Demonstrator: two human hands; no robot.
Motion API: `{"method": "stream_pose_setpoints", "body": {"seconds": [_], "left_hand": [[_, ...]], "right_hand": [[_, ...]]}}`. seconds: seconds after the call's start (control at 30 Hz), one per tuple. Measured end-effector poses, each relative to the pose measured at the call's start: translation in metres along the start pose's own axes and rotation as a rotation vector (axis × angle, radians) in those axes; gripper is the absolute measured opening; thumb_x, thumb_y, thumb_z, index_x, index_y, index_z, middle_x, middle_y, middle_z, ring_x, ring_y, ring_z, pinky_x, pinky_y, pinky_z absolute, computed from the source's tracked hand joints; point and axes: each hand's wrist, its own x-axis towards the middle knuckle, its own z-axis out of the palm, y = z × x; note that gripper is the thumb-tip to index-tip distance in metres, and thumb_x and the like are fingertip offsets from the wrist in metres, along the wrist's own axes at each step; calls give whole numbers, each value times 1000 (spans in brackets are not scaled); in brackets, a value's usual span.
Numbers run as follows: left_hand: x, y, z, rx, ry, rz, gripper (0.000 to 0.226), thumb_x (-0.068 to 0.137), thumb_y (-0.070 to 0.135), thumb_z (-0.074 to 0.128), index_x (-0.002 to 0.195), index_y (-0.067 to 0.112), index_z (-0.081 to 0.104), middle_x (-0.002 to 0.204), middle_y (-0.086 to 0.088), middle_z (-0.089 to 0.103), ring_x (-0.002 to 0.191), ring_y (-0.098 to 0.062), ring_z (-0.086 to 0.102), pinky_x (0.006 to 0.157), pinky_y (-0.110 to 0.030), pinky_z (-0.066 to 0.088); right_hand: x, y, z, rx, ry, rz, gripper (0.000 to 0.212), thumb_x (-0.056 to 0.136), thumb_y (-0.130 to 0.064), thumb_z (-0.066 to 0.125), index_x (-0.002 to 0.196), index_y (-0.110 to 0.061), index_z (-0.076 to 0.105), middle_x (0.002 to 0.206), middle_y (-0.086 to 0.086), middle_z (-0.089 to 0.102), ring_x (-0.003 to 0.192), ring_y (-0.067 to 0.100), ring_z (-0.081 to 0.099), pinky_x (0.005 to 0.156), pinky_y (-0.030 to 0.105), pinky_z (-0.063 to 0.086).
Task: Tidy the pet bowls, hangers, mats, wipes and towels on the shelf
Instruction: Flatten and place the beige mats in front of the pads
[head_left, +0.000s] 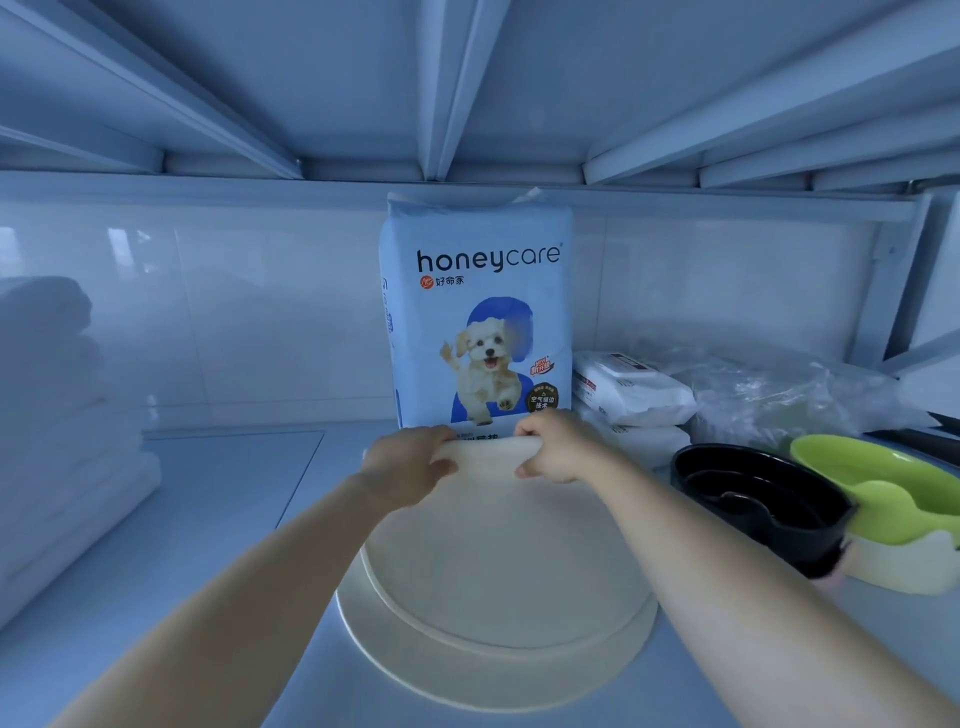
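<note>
Two round cream mats (498, 577) lie stacked on the shelf (244, 525) in front of me. My left hand (410, 467) and my right hand (550, 449) both grip the far edge of the upper mat, curled up off the shelf. Right behind my hands stands a blue honeycare pet pad pack (475, 312) against the back wall. To its right lie two stacked white wipe packs (628, 395). A black pet bowl (758, 506) and a green-and-cream pet bowl (883, 514) sit at the right. Folded white towels (57, 426) are piled at the left.
A crumpled clear plastic bag (779, 395) lies behind the bowls at the back right. The underside of the upper shelf (467, 93) hangs low overhead. A metal upright (883, 291) stands at the right.
</note>
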Motion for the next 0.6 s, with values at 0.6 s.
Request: {"method": "stream_pose_setpoints", "body": {"seconds": [0.6], "left_hand": [[-29, 72, 7, -86, 35, 64, 48, 98, 36, 38, 144, 28, 29, 155, 7, 20, 143, -17, 17, 118, -45, 11]], "right_hand": [[-14, 38, -73, -164, 221, -3, 31, 83, -14, 63, 114, -19, 63, 122, 3, 60, 110, 25, 56, 84, 30, 44]]}}
